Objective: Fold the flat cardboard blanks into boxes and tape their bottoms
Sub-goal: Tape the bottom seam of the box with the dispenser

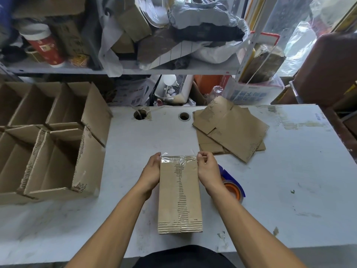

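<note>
Right between the two hands, a folded cardboard box (179,192) stands bottom-up on the white table (280,180), its closed flaps facing the camera. Clear tape (178,160) runs along the seam and wrinkles over the far edge. The left hand (151,174) lies flat against the box's left side, fingers straight and pressing the tape end at the far corner. The right hand (207,169) has its fingers curled at the far right corner, pinching the tape there.

Just beside the right wrist, partly hidden by it, lies a tape dispenser (232,187) with a blue body and an orange core. Beyond the right hand, a loose pile of flat cardboard blanks (229,130) rests on the table.

Well to the left of the left hand sits a cluster of finished boxes (48,144), open tops up; their insides show only bare cardboard.

Past the table's far edge, a shelf (125,69) carries bags and cardboard scraps, plus a red canister (45,48) with a white lid and a QR code. A white-and-blue carton (251,93) below bears large blue characters, too blurred to read.
</note>
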